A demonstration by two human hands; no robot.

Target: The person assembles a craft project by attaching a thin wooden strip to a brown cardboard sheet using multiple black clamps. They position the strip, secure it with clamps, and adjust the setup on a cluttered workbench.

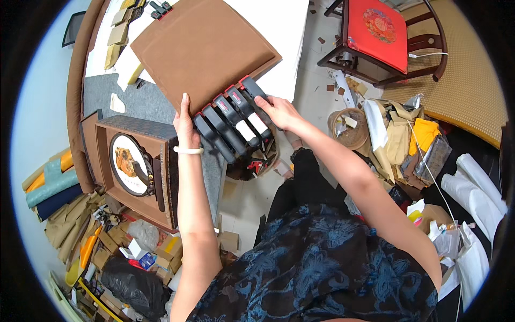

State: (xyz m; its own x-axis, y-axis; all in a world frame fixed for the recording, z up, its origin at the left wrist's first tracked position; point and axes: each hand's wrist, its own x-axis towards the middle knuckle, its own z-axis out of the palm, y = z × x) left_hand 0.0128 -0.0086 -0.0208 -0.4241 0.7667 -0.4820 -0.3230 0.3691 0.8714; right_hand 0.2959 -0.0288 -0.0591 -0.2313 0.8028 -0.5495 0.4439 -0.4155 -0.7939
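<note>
A square brown fabric-covered panel slants over the worktable. Several black and red spring clamps sit side by side along its near edge, their handles toward me. More black clamps grip its far left edge. My left hand, with a pale bangle at the wrist, holds the panel's near left corner; one digit lies along the edge and the other fingers are mostly hidden. At the near right corner, my right hand closes on the rightmost clamp, its thumb across the handle and its other fingers largely out of sight.
Left of my left forearm stands an open brown box holding a round framed piece. Scraps and boxes crowd the lower left floor. To the right are a red-seated chair, a round basket and heaped wrapping paper.
</note>
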